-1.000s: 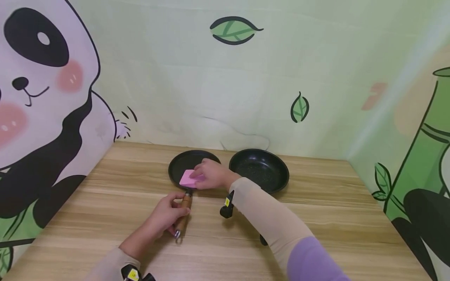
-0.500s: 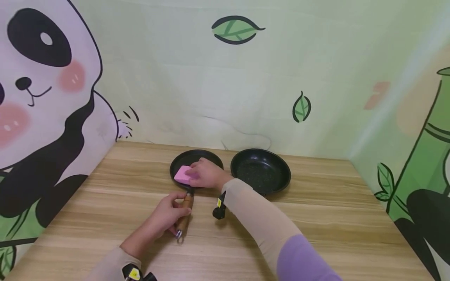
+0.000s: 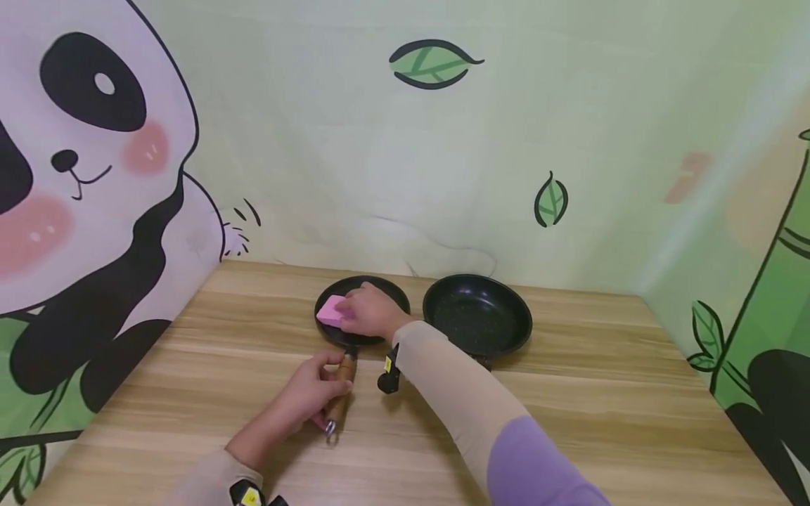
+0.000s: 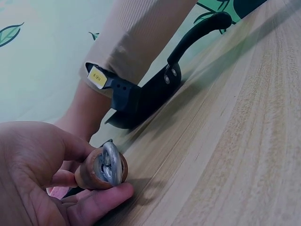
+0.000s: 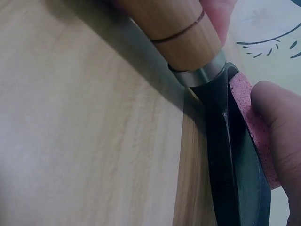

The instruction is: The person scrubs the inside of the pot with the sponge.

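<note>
My left hand (image 3: 310, 393) grips the wooden handle (image 3: 344, 386) of a small shallow black frying pan (image 3: 392, 299); in the left wrist view the metal hanging ring (image 4: 111, 164) pokes out between thumb and fingers. Over that pan my right hand (image 3: 373, 313) holds a pink sponge (image 3: 331, 310), pinched by thumb and fingers, against the pan's inside on the left. In the right wrist view the sponge (image 5: 254, 127) lies along the inner side of the rim near the handle's metal collar (image 5: 200, 73), with the thumb (image 5: 277, 122) on it.
A deeper black frying pan (image 3: 477, 316) stands just to the right, its dark handle (image 4: 200, 33) partly hidden behind my right forearm in the head view. The wooden table (image 3: 588, 393) runs back to a wall (image 3: 304, 176) printed with a panda and leaves.
My right hand has moved the sponge leftward and slightly away across the small pan. My left hand keeps its grip on the handle. The head view has shifted a little.
</note>
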Available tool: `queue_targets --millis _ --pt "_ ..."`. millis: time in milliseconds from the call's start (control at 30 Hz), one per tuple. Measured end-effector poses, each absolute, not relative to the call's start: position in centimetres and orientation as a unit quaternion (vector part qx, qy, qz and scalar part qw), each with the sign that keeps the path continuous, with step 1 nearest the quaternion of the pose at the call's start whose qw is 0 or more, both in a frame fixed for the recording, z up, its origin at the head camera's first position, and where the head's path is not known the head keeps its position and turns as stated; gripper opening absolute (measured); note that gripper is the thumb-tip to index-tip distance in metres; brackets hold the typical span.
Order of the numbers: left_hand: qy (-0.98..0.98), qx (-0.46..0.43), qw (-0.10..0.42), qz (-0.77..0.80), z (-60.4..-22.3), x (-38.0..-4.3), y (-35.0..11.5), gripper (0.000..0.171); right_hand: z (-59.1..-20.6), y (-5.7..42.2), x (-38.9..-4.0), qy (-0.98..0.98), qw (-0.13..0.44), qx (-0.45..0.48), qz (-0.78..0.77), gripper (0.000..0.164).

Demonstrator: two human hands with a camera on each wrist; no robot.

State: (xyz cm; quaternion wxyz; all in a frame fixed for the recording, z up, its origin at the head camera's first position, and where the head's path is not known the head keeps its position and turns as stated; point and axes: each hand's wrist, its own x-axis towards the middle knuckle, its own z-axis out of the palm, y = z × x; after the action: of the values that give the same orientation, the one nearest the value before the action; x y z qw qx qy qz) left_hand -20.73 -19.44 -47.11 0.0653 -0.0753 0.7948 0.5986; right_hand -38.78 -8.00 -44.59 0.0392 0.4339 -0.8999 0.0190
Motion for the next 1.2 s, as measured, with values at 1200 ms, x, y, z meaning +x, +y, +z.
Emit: queue_targets --millis 1200 --pt "0.787 -0.076 0.046 0.611 -47.6 -20.8 -19.1 0.053 -45.4 -8.3 -40.7 -0.886 0.039 0.458 0.053 0.037"
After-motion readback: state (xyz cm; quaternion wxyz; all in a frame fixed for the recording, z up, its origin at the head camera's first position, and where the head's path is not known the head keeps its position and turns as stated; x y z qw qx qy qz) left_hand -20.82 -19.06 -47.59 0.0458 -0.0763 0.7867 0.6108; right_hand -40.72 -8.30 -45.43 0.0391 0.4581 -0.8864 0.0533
